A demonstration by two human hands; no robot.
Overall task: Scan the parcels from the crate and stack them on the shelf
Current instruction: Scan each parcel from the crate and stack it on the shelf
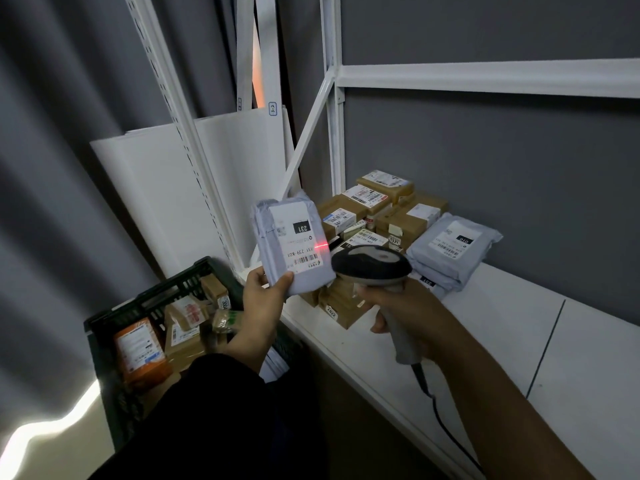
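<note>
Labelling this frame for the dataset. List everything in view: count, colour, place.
grey plastic mailer parcel with white label: 1, grey, held up, red scan line on label
grey handheld barcode scanner with dark head: 1, grey, aimed at that label
black scanner cable: 1, black, below the handle
black plastic lattice crate: 1, black, lower left
parcels in the crate: several, brown, one orange
brown cardboard boxes: pile, brown, shelf's back left
stacked grey mailer bags: at least three, grey, right of the boxes
white metal shelf: 1, white, right
grey curtain: 1, grey, left
left hand: 1, grip on the mailer's lower edge
right hand: 1, grip on the scanner's handle
</note>
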